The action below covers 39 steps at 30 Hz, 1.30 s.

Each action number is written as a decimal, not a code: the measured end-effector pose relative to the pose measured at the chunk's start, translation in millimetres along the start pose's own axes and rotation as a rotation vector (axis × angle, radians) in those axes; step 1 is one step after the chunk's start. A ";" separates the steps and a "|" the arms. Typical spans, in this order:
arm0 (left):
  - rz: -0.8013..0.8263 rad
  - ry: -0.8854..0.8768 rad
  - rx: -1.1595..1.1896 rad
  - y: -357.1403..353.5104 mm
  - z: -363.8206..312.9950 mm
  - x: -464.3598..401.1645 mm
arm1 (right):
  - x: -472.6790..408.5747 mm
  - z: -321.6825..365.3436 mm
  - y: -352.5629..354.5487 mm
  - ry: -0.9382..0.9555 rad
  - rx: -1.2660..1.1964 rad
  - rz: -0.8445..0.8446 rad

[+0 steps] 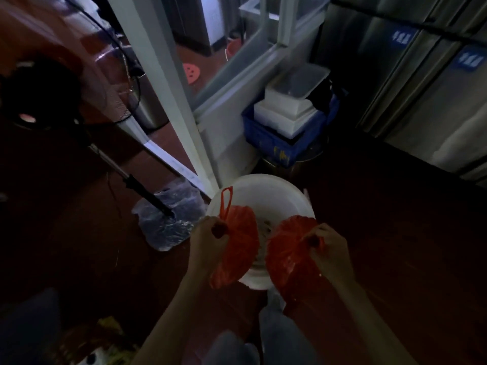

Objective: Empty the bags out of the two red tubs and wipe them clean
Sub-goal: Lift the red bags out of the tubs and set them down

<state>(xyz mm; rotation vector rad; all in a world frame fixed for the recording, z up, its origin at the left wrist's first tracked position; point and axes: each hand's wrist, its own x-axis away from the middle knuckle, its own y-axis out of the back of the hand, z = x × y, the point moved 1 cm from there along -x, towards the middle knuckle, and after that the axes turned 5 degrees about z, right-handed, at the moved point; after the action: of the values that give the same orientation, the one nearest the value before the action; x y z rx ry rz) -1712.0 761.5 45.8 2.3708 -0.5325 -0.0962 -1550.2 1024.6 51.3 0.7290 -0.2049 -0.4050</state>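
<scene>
So this looks like the emptying step: the left hand (208,239) pinches one red bag (238,243) and the right hand (329,246) pinches another red bag (288,255), both over a white bucket (263,191). Next move is probably tipping them out. It's super dark though, so I can't spot the red tubs or tell what's in the bucket.

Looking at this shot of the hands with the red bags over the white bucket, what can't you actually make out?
- White bucket contents: head view, covered by both red bags.
- Red tubs: none visible in frame.
- Blue labels on the steel cabinet: blurred, unreadable.
- Bottom-left clutter: too dark.
</scene>
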 end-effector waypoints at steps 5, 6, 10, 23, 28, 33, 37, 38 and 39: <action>0.111 0.078 -0.019 -50.2 35.8 -68.1 | -62.1 -46.2 -44.9 -0.050 -0.004 0.105; 0.148 0.089 -0.026 -62.6 45.2 -81.2 | -72.5 -55.5 -55.4 -0.069 -0.010 0.110; 0.244 0.173 -0.013 -123.9 99.9 -130.6 | -110.1 -109.3 -106.0 -0.143 -0.049 0.116; 0.433 0.327 -0.228 -297.5 302.5 -198.0 | -147.4 -311.0 -287.5 -0.369 -0.050 0.253; 0.461 0.375 -0.247 -335.0 355.7 -204.8 | -162.3 -352.8 -335.5 -0.450 0.007 0.432; 0.515 0.337 -0.213 -347.3 364.2 -211.2 | -173.9 -382.1 -361.8 -0.357 0.066 0.451; 0.519 0.240 -0.207 -336.8 344.4 -214.6 | -188.7 -365.2 -353.2 -0.369 0.060 0.549; 0.544 0.210 -0.226 -333.5 334.2 -216.3 | -191.3 -355.5 -345.9 -0.349 0.039 0.531; 0.577 0.174 -0.261 -330.4 321.6 -218.2 | -192.8 -345.8 -337.0 -0.312 0.019 0.501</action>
<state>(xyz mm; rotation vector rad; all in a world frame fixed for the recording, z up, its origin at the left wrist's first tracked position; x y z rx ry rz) -1863.4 872.3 -428.5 1.8732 -1.0248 0.2812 -1710.5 1088.9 -439.1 0.6041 -0.6703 -0.0345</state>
